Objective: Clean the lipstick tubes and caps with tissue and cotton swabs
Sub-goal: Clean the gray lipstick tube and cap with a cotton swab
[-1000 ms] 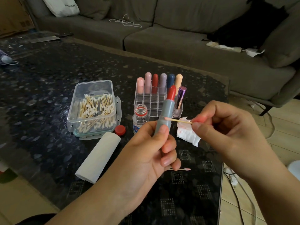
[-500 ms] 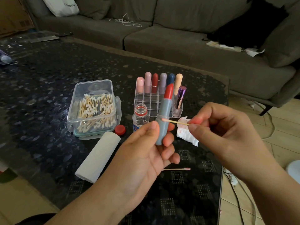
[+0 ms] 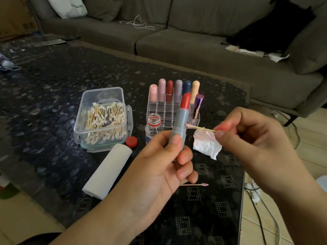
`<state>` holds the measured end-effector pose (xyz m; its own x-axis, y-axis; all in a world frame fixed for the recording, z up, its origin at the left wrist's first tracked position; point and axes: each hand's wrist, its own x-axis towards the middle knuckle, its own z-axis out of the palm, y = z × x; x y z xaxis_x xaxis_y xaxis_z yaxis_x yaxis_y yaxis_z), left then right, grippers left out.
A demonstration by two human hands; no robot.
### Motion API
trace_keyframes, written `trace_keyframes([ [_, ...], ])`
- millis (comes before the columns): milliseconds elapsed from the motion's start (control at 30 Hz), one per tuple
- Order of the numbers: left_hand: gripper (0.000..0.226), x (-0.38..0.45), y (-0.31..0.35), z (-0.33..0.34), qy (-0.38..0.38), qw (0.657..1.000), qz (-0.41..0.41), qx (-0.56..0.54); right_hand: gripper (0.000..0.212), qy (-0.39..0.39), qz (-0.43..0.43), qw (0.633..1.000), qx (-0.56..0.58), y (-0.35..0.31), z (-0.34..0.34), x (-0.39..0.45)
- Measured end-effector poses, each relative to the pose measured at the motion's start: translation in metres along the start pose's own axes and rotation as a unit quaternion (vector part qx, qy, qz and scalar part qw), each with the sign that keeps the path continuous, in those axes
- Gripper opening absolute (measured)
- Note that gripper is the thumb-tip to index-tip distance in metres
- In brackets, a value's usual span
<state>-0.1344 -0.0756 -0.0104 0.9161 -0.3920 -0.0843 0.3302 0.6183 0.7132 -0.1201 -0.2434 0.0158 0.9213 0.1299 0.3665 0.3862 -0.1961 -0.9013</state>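
The left hand [image 3: 159,167] grips the grey lipstick tube [image 3: 178,128] upright; just right of it, the right hand [image 3: 251,138] pinches a cotton swab [image 3: 200,127], tip touching the tube. Slipping upward would likely gouge the exposed red bullet [image 3: 185,101] above.

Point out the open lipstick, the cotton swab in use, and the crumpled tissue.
open lipstick [image 3: 179,127]: head view, on its grey-blue tube below the red bullet.
cotton swab [image 3: 200,127]: head view, on its wooden stick near the tip.
crumpled tissue [image 3: 206,145]: head view, on its stained middle.
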Motion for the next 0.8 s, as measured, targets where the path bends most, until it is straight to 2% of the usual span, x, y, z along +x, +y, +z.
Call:
trace_keyframes([
  [167, 0.026, 0.0017, -0.0023, -0.0017, -0.009, 1.0, 0.009, 0.001, 0.012, -0.041, -0.004, 0.999, -0.01, -0.0018, 0.0023, -0.002],
  [267, 0.031, 0.0018, -0.0017, -0.0025, -0.016, 1.0, 0.006, 0.001, 0.01, -0.015, -0.001, 1.0, -0.005, -0.0017, -0.0005, -0.0004],
  [333, 0.033, 0.0015, -0.0004, -0.0019, -0.017, 1.0, 0.0, -0.013, 0.009, -0.004, -0.001, 1.0, -0.007, 0.0001, -0.0006, -0.0003],
  [533, 0.033, 0.0024, -0.0017, -0.0026, -0.013, 0.999, -0.023, -0.036, 0.014, -0.048, -0.005, 0.999, -0.005, -0.0004, 0.0021, -0.0014],
  [667, 0.02, -0.0002, 0.001, 0.0011, 0.006, 1.0, -0.004, -0.013, 0.013, -0.012, -0.006, 1.0, -0.005, 0.0015, -0.0005, -0.0005],
  [800, 0.014, -0.0006, 0.0011, 0.0004, -0.003, 1.0, -0.003, -0.009, 0.014, -0.042, -0.005, 0.999, -0.001, 0.0011, 0.0024, -0.0016],
])
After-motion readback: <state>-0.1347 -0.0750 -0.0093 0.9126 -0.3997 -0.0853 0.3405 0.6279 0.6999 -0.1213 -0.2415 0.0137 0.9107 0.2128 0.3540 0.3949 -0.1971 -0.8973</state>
